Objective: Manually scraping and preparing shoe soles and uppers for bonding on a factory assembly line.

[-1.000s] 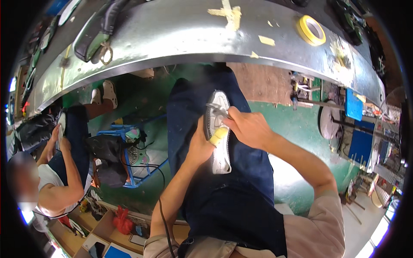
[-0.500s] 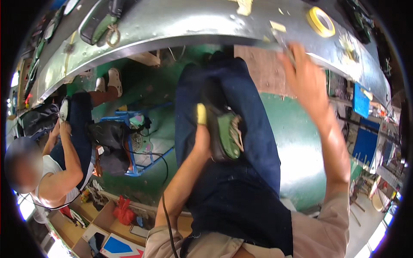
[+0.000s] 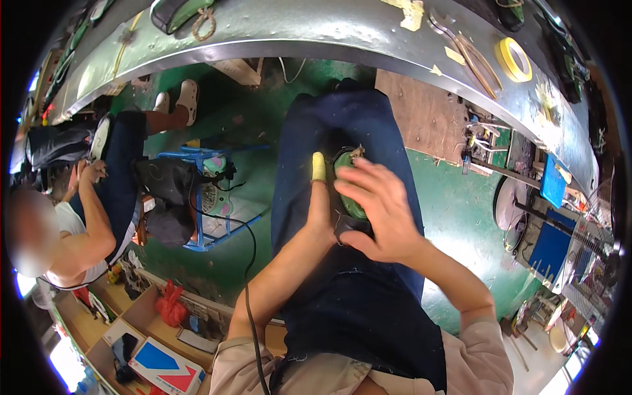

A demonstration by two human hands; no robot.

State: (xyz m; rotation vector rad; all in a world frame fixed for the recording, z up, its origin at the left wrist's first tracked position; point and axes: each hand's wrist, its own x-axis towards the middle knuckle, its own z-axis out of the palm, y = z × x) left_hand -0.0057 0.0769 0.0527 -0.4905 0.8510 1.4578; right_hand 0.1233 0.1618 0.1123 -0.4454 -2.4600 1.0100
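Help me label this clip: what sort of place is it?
Probably a shoe workshop: a metal bench with pliers and a tape roll, and a shoe held on the lap by both hands.
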